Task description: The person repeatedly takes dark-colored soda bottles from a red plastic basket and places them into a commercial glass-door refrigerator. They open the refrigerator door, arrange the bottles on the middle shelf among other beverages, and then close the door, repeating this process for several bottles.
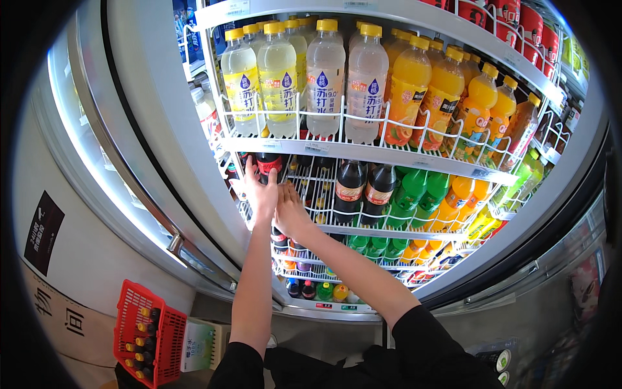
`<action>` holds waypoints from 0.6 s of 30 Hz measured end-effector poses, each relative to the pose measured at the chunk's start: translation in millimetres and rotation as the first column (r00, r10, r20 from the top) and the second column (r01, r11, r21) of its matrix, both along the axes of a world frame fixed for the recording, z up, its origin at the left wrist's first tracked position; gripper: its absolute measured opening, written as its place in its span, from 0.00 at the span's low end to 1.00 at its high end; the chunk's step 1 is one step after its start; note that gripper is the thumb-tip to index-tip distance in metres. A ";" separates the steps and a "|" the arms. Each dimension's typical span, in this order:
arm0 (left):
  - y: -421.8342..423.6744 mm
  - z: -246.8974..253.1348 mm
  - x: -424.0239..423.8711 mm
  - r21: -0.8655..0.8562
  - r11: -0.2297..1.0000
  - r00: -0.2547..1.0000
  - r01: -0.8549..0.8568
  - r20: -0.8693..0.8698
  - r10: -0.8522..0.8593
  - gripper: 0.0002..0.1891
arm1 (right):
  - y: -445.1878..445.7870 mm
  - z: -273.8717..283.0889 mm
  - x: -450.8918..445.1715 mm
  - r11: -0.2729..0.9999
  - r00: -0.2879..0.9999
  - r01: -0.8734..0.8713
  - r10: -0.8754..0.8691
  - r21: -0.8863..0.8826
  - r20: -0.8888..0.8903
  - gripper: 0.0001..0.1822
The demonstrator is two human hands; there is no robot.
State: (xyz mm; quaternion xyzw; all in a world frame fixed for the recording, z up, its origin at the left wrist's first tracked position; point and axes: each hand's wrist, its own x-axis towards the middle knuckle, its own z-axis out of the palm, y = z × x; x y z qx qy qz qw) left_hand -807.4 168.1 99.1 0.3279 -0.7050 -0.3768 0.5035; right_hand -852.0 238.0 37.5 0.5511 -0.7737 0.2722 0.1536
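Observation:
My left hand reaches into the left end of a wire shelf in a lit drinks cooler, its fingers against a dark cola bottle with a red label. Whether the fingers close around the bottle cannot be told. Just to the right, my right hand is at the same shelf's front, seen from the back, its fingers pointing inward; its palm is hidden. Further right on this shelf stand dark cola bottles with pale labels and green soda bottles.
Above the hands runs a shelf edge with a wire guard before yellow-capped bottles. A red plastic basket of dark bottles stands lower left beside a carton. The cooler's door frame borders the left side.

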 end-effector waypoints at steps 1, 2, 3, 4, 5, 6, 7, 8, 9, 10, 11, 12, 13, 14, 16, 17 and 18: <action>-1.9 -0.9 4.6 0.020 1.000 1.000 -0.001 -0.026 0.002 0.37 | 4.6 2.4 6.7 1.000 0.997 -0.021 0.020 -0.003 -0.079 0.35; -2.8 -1.7 8.4 0.034 0.999 1.000 -0.008 -0.029 0.009 0.36 | 9.4 6.3 9.7 0.997 0.995 -0.070 0.073 0.043 -0.064 0.35; -1.7 -1.8 14.3 0.048 0.999 1.000 -0.012 -0.025 0.014 0.35 | 16.5 12.1 15.1 0.989 0.992 -0.118 0.122 0.088 -0.040 0.35; 0.8 -3.7 17.6 0.032 0.999 0.998 0.017 -0.054 -0.015 0.31 | 24.1 16.3 19.0 0.988 0.987 -0.149 0.147 0.033 0.061 0.34; 6.1 -7.7 22.9 -0.001 1.000 1.000 -0.002 -0.023 0.002 0.27 | 36.4 19.1 23.0 0.984 0.979 -0.169 0.174 -0.055 0.102 0.26; 15.8 -6.9 27.9 -0.024 0.999 0.999 0.048 -0.021 -0.049 0.26 | 51.9 28.4 22.9 0.975 0.926 -0.209 0.223 -0.077 0.306 0.25; 27.4 -8.0 32.6 -0.046 0.993 0.994 0.107 -0.015 -0.108 0.25 | 69.1 37.5 21.2 0.966 0.828 -0.235 0.258 -0.111 0.497 0.25; 45.6 -7.6 37.5 -0.050 0.990 0.989 0.131 -0.068 -0.134 0.23 | 87.4 52.9 21.4 0.976 0.749 -0.219 0.162 0.009 0.642 0.24; 74.4 6.0 40.3 -0.049 0.985 0.983 0.167 -0.072 -0.170 0.21 | 106.8 46.9 13.5 0.977 0.752 -0.182 0.210 -0.109 0.624 0.23; 87.0 4.1 50.3 -0.036 0.973 0.969 0.226 -0.093 -0.229 0.19 | 123.5 47.1 15.4 0.971 0.647 -0.151 0.241 -0.188 0.723 0.23; 100.0 0.1 54.8 -0.024 0.955 0.948 0.296 -0.119 -0.297 0.17 | 141.1 47.5 14.6 0.960 0.538 -0.098 0.273 -0.263 0.797 0.23; 119.4 -0.3 56.5 0.033 0.924 0.919 0.381 -0.122 -0.375 0.15 | 157.3 27.3 5.7 0.925 0.533 -0.044 0.342 -0.379 0.774 0.23; 131.6 -4.1 63.3 0.090 0.892 0.894 0.443 -0.123 -0.432 0.14 | 171.2 33.9 13.9 0.910 0.520 0.029 0.339 -0.413 0.784 0.21; 144.6 -13.1 64.0 0.117 0.869 0.874 0.480 -0.149 -0.463 0.12 | 194.6 42.1 19.0 0.945 0.500 0.097 0.225 -0.312 0.836 0.19; 177.7 -25.7 60.9 0.174 0.755 0.773 0.633 -0.201 -0.602 0.09 | 239.6 60.8 32.7 0.940 0.503 0.272 0.047 -0.209 0.863 0.14; 194.5 -34.8 54.2 0.210 0.671 0.703 0.711 -0.219 -0.677 0.09 | 256.4 33.7 29.6 0.814 0.630 0.296 0.227 -0.500 0.743 0.14; 208.2 -39.7 51.2 0.242 0.605 0.649 0.759 -0.201 -0.734 0.09 | 274.2 33.6 34.1 0.790 0.696 0.325 0.172 -0.520 0.697 0.13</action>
